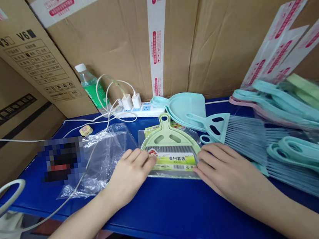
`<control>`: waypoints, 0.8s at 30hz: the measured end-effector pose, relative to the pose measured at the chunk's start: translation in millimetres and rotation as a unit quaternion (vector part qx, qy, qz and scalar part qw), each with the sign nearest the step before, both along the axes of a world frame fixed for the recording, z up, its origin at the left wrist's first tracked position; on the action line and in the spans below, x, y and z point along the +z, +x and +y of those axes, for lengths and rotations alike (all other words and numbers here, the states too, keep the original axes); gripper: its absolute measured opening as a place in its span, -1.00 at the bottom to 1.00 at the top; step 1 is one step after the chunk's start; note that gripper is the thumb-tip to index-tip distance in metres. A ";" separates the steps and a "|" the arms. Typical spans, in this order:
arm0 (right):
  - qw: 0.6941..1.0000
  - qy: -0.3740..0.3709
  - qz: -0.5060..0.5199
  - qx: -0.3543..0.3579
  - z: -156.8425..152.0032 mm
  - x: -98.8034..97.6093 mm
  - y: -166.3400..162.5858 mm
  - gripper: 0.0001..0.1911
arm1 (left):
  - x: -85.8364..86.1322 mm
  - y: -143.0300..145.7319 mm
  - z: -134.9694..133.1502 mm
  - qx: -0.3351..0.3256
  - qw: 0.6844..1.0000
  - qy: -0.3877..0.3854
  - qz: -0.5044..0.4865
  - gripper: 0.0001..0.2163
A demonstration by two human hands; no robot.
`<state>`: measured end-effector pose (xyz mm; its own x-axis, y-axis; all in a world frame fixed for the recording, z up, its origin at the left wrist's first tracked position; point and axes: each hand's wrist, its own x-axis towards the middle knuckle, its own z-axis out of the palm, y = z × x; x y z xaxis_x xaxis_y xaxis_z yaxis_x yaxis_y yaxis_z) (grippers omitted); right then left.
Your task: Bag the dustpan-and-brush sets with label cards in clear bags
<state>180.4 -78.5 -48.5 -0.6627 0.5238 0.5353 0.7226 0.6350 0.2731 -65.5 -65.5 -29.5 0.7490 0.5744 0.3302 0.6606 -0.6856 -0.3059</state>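
Observation:
In front of me a light green dustpan and brush set (166,134) lies on the blue table in a clear plastic bag, its handle pointing away. A printed label card (178,159) shows over the grey bristles. My left hand (133,171) is closed on the left edge of the bagged set, fingers curled. My right hand (223,168) grips its right edge, with the thumb low near the label's corner. Just right of the set lie a loose turquoise brush (236,129) with bluish bristles and, behind it, a turquoise dustpan (189,106).
More turquoise dustpans and brushes (311,151) pile up on the right, some bagged. Empty clear bags (102,153) lie on the left. A power strip (149,108) with chargers and a bottle (93,89) stand before tall cardboard boxes (117,35). A white cable (79,179) crosses the left side.

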 end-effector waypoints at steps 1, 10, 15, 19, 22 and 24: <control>1.000 0.002 -0.002 -0.003 -0.7 0.0 -1.4 -0.61 | 0.2 1.4 0.1 -0.024 1.000 -0.007 0.015 -0.79; 0.998 0.018 -0.031 0.053 -4.5 -8.1 -17.3 -0.54 | -5.1 9.9 0.6 -0.075 0.994 -0.007 0.074 -0.72; 0.998 0.019 -0.025 0.047 -2.7 -6.7 -16.3 -0.55 | -3.1 9.0 -0.9 -0.068 0.995 -0.013 0.069 -0.72; 0.999 0.013 -0.025 0.041 -2.6 -4.8 -11.0 -0.59 | -0.6 5.4 -1.9 -0.057 0.996 -0.040 0.060 -0.75; 0.999 0.009 -0.028 0.038 -3.1 -3.4 -7.0 -0.59 | 1.2 1.3 -1.7 -0.044 0.996 -0.055 0.056 -0.74; 0.999 0.007 -0.024 0.038 -3.2 -2.3 -5.2 -0.59 | 2.9 -1.1 -1.4 -0.038 0.996 -0.067 0.049 -0.74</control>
<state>175.2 -81.6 -50.8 -0.7255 0.4638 0.5085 0.6584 0.6830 0.3164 -66.5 -66.9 -26.7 0.8165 0.5494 0.1776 0.5773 -0.7712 -0.2683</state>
